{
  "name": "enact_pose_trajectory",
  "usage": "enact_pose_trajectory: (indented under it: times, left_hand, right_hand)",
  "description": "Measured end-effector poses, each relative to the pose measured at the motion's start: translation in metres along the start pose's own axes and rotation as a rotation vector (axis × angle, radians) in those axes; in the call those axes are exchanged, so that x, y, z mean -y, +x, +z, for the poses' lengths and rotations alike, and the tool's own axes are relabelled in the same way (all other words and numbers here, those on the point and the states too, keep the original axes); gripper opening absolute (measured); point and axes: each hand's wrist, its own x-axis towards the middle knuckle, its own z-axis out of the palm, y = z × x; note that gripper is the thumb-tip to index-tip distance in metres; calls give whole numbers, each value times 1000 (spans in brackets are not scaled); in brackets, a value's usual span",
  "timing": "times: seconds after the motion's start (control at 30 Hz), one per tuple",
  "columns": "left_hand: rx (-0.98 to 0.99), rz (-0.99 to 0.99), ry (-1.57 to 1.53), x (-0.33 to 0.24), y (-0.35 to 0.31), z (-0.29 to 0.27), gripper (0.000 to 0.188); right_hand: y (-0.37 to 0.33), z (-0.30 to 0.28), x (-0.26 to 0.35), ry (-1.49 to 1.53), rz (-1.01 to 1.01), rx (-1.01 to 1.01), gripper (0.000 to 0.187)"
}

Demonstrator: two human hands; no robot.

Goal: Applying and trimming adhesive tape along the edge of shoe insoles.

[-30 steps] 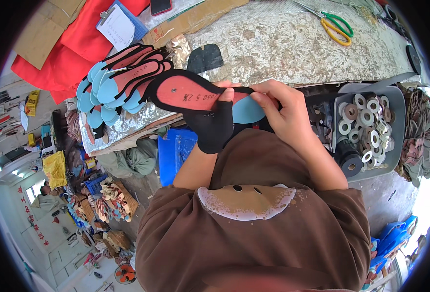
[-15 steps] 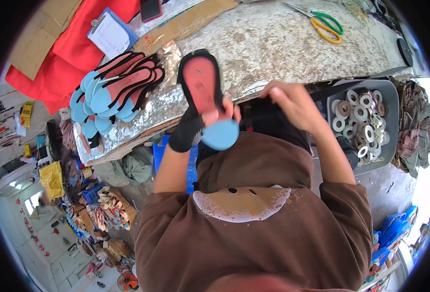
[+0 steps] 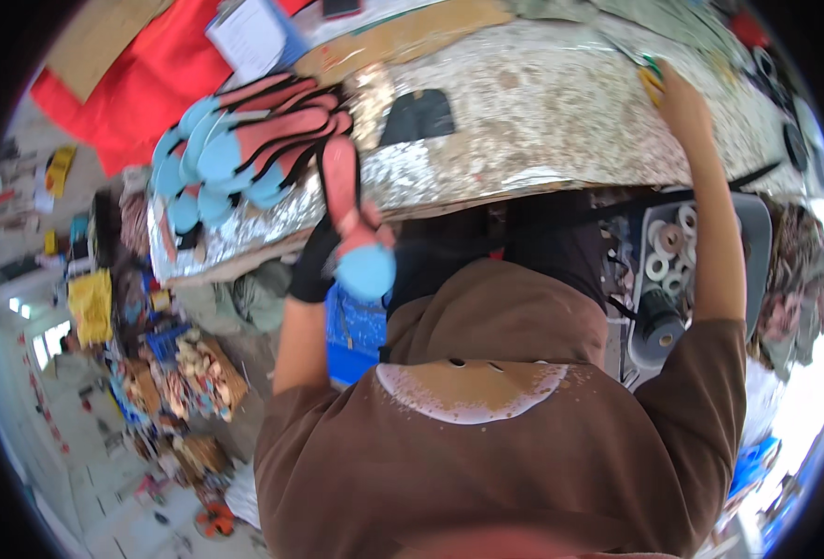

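My left hand point(image 3: 322, 256), in a black glove with bare fingertips, is closed around an insole point(image 3: 342, 182). This insole is pinkish red with a light blue heel and black edging, and it hangs at the table's front edge, heel toward me. At the far right of the table my right hand point(image 3: 684, 104) is closed at the handles of a pair of scissors point(image 3: 652, 86), one yellow and one green; the fingers partly cover them. A long black strip point(image 3: 608, 210) stretches from near my left hand across my lap to the right, over a grey bin.
A pile of similar insoles point(image 3: 221, 154) lies on the table's left. A flat black piece point(image 3: 418, 116) rests mid-table. Behind are a clipboard point(image 3: 247, 39) and a cardboard strip point(image 3: 403, 42). The grey bin point(image 3: 757, 252) holds several tape rolls point(image 3: 670, 240) and a dark spool point(image 3: 659, 326).
My right hand has gone from the table's front edge to the scissors at the far right. My left hand has drawn the insole left and lower, uncovering the flat black piece.
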Motion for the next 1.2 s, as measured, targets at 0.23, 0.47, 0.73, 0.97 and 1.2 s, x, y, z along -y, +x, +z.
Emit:
enact_pose_trajectory:
  times: [0.23,0.47,0.73,0.97,1.2]
  left_hand:
    - [-177,419,440,-31,46,85,30]
    - [-494,808,934,-24,63,93,12]
    - [-271,1176,1565,-4,54,95,27]
    - [90,1294,1687,-4,56,104,36]
    - [-345,759,630,1,45,110,9]
  right_hand:
    - [-87,-45,93,664,-118,-23,41]
    - [-208,-55,192,1280,-356,810,95]
    - [-214,-36,202,1226,-271,806,92]
    - [-222,-33,198,1297,-236,702,78]
    - [-183,-50,136,1252,-147,604,57]
